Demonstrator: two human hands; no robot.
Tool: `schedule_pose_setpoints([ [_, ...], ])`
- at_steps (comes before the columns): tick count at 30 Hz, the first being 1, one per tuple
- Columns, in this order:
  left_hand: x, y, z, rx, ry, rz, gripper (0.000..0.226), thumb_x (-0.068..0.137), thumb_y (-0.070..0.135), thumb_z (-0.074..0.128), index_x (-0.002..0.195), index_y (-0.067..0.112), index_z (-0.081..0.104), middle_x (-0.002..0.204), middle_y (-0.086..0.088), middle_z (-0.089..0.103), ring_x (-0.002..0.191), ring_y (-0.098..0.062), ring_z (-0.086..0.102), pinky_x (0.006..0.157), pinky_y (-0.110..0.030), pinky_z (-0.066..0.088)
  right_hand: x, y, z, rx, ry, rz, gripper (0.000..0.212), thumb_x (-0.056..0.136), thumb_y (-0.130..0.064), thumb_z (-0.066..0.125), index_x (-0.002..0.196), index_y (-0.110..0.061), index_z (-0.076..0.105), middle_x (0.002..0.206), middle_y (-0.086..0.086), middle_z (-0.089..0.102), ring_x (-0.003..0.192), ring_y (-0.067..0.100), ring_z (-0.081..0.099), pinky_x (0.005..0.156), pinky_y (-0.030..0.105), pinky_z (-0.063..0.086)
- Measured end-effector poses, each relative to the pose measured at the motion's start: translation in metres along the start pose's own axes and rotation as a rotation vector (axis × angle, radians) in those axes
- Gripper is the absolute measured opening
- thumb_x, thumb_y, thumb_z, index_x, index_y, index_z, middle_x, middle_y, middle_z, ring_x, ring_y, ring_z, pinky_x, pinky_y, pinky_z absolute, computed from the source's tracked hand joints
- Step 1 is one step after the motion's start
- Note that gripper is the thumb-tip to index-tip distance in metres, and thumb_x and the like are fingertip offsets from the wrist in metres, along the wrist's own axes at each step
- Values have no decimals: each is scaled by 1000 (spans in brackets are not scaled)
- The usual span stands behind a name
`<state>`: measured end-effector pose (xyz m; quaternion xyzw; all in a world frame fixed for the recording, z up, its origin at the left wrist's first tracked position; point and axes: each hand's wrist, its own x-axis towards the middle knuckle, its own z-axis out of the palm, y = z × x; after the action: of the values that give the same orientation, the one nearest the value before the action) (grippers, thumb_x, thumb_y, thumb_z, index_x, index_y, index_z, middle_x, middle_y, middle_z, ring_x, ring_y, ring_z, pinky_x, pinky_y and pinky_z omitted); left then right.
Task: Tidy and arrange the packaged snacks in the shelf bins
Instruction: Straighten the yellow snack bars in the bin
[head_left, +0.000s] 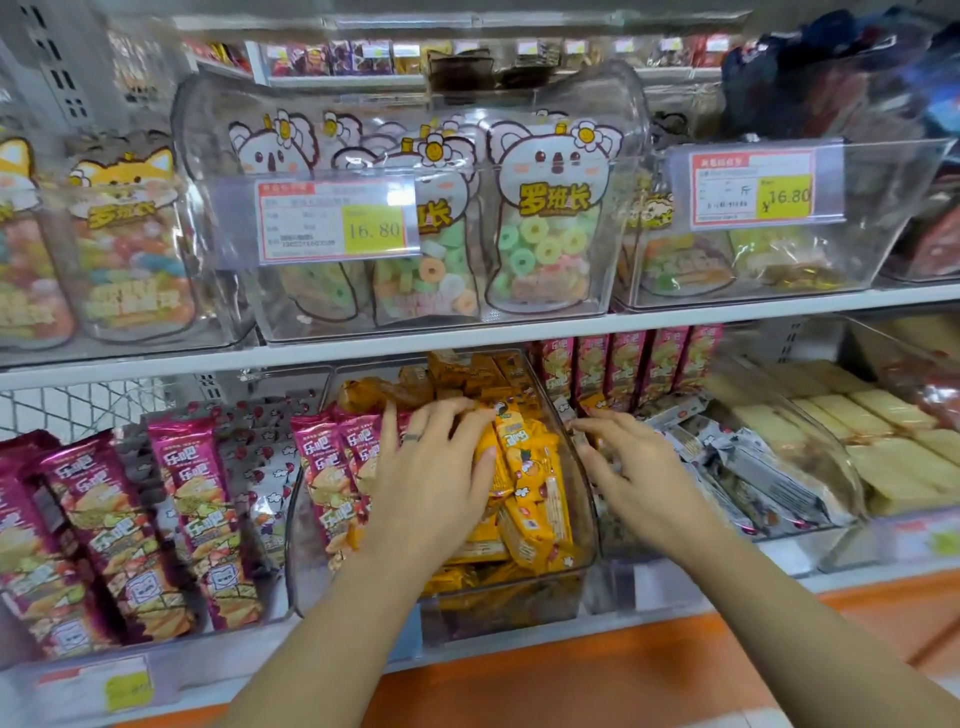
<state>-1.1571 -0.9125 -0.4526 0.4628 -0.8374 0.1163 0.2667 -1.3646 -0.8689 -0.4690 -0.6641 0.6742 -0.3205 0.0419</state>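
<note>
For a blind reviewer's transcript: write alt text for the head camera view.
A person's left hand rests on yellow snack packets in a clear bin, and the right hand is at the bin's right wall. Magenta packets stand to the left; bags of ring candies stand above, behind a price tag.

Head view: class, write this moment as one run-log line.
phase: tidying | left hand: pressing on yellow snack packs in clear bin | right hand: fingers spread at bin's right wall | held: nothing

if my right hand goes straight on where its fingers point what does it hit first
Likely the right wall of the clear bin, with the orange packets just beyond it; depth is unclear.
</note>
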Motion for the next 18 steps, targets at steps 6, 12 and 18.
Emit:
schedule_pose_setpoints([
  [6,1,2,13,-22,-8,34,40,93,43,29,112,32,63,117,11,60,106,-14,60,107,-58,16,39,30,5,-256,-169,160,40,98,-28,36,137,-23,42,136,10,45,124,31,43,106,44,30],
  [12,6,-1,15,-29,-25,40,39,91,44,31,109,31,64,115,10,60,101,-17,61,106,-60,21,67,42,16,-423,-416,289,41,98,-28,31,136,-24,45,138,13,47,131,30,37,113,56,5],
  [18,7,-2,17,-45,-35,46,39,92,42,31,109,30,63,114,10,59,103,-15,59,108,-58,17,55,40,10,-316,-132,222,47,95,-20,36,142,-28,38,144,13,35,135,28,30,115,50,5],
])
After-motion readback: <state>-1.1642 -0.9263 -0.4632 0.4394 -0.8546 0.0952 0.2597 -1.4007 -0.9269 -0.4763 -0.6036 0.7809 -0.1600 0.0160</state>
